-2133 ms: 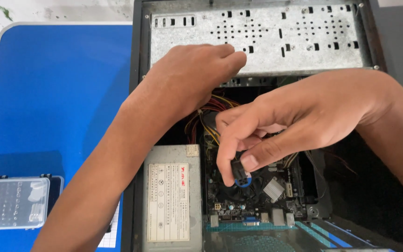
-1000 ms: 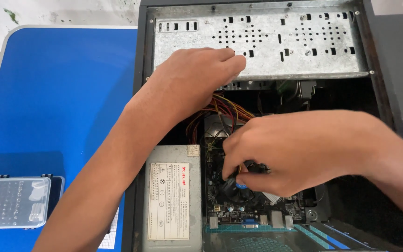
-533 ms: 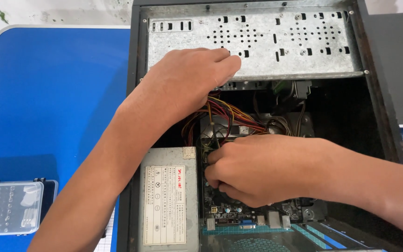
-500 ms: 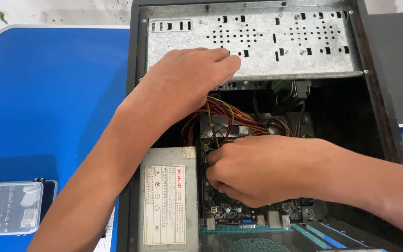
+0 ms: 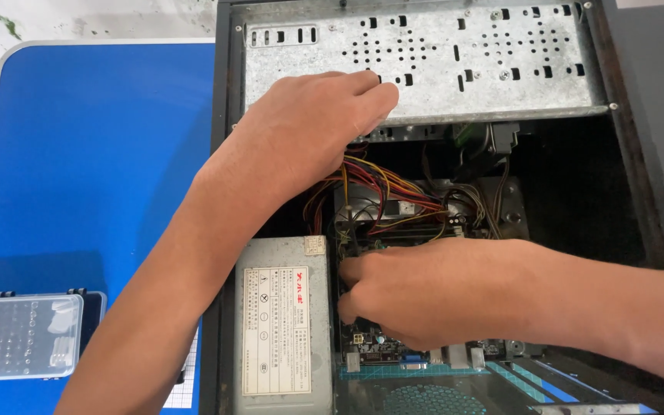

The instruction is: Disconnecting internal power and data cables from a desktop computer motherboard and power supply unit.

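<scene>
From the head camera, looking down, an open computer case lies on a blue counter. The left hand rests palm down on the edge of the perforated metal drive cage, its fingers curled loosely over the lip and gripping nothing that I can make out. Just below it, a bundle of red, yellow and orange wires spills across the inside of the case. The right hand is down over the motherboard, right beside the grey power supply box, with its fingers bent and pressed close together near the board; whether they pinch a part is hidden by the hand itself, so I cannot tell. Its forearm comes in from the right edge of the case. At the lower left of the counter, well apart from both hands, sits a clear plastic box of small bits. A teal mesh panel shows at the bottom of the case.
</scene>
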